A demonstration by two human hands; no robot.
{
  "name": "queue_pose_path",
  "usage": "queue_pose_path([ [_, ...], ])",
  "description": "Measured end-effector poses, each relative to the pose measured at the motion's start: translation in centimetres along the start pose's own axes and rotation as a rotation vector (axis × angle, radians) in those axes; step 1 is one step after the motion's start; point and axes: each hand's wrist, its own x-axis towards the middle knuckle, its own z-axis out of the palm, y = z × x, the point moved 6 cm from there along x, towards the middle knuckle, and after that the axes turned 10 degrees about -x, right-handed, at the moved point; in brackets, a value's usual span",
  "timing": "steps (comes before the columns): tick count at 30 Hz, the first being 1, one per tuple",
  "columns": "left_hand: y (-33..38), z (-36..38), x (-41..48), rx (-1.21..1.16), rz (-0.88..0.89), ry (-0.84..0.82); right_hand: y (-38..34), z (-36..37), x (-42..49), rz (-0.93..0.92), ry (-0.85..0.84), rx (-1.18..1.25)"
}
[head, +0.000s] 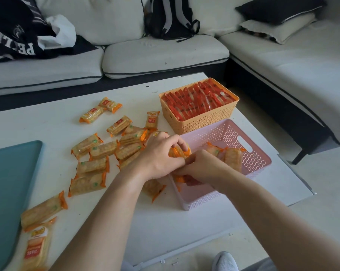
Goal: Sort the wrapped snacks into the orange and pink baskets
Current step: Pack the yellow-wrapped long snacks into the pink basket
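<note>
At pink basket [259,161] left rim, I note left hand [161,155], right hand [201,166] gripping cracker packs [179,153]; right nearer inside.

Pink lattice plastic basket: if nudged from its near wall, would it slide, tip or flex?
The pink lattice plastic basket probably slides easily: it holds only a few wrapped cracker packs and sits on a smooth white table. Its thin perforated walls likely flex a little. Low and wide, it seems unlikely to tip.
</note>
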Motion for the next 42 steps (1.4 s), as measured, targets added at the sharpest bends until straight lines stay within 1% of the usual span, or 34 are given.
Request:
queue_pose_path([
  [3, -0.5, 0.2, 0.4, 0.043, 0.02, 0.001, 1.1, -1.4, -0.1, 0.023, -0.108, 0.125],
  [4, -0.6, 0.3, 0.5, 0.07, 0.029, -0.003, 1.5, -1.9, -0.1, 0.028, -0.114, 0.119],
  [5, -0.7, 0.3, 0.5, 0.097, 0.03, -0.008, 1.8, -2.7, 0.1, 0.024, -0.082, 0.071],
  [6, -0.7, 0.3, 0.6, 0.125, 0.028, -0.01, 2.1, -3.9, 0.6, 0.004, 0.017, -0.046],
  [8, -0.7, 0.1, 0.8, 0.191, 0.021, -0.002, 2.2, -6.7, 1.7, -0.04, 0.303, -0.361],
  [9, -0.6, 0.0, 0.9, 0.228, 0.02, 0.0, 2.1, -7.7, 2.1, -0.055, 0.411, -0.483],
  [10, -0.6, -0.1, 0.9, 0.257, 0.02, 0.002, 2.0, -8.1, 2.4, -0.058, 0.459, -0.578],
  [11, -0.6, -0.1, 0.8, 0.277, 0.022, 0.006, 2.2, -8.0, 2.8, -0.047, 0.455, -0.668],
  [14, -0.3, -0.2, 0.5, 0.304, 0.024, 0.005, 2.9, -6.0, 3.6, 0.059, 0.294, -0.954],
  [16, -0.3, -0.2, 0.4, 0.3, 0.017, -0.006, 2.9, -5.2, 3.6, 0.071, 0.274, -1.005],
  [21, -0.4, -0.3, 0.3, 0.266, 0.003, -0.015, 1.8, -5.7, 2.8, 0.052, 0.347, -1.028],
  [23, -0.5, -0.3, 0.3, 0.254, -0.002, -0.013, 1.1, -6.1, 2.0, 0.0, 0.371, -0.916],
  [25, -0.4, -0.3, 0.4, 0.257, 0.002, -0.008, 0.8, -5.8, 1.4, -0.047, 0.343, -0.751],
  [28, -0.1, -0.4, 0.4, 0.223, 0.033, 0.028, 0.2, -4.3, 0.6, -0.091, 0.297, -0.621],
  [31, 0.6, -0.1, 0.4, 0.166, 0.1, 0.079, 0.0, -2.6, 0.5, -0.062, 0.178, -0.435],
  [34, 1.0, 0.6, 0.5, 0.121, 0.112, 0.075, 0.2, -1.6, 0.3, -0.028, 0.018, -0.108],
  [36, 0.9, 1.0, 0.7, 0.151, 0.099, 0.055, 0.7, -2.1, -0.1, 0.009, -0.068, 0.083],
  [37, 0.9, 1.2, 0.7, 0.187, 0.098, 0.046, 1.1, -2.8, -0.2, 0.015, -0.07, 0.118],
  [38, 0.8, 1.3, 0.8, 0.217, 0.097, 0.039, 1.5, -4.1, -0.2, 0.021, -0.018, 0.095],
  [39, 0.8, 1.3, 0.9, 0.231, 0.092, 0.034, 2.2, -5.9, 0.2, 0.024, 0.108, -0.009],
  [40, 0.7, 1.3, 0.9, 0.235, 0.085, 0.031, 2.8, -7.8, 0.6, 0.025, 0.254, -0.225],
  [41, 0.7, 1.3, 0.9, 0.236, 0.083, 0.03, 3.1, -9.1, 0.9, 0.032, 0.357, -0.486],
  [42, 0.7, 1.2, 0.9, 0.235, 0.083, 0.03, 3.4, -9.6, 1.2, 0.057, 0.386, -0.719],
])
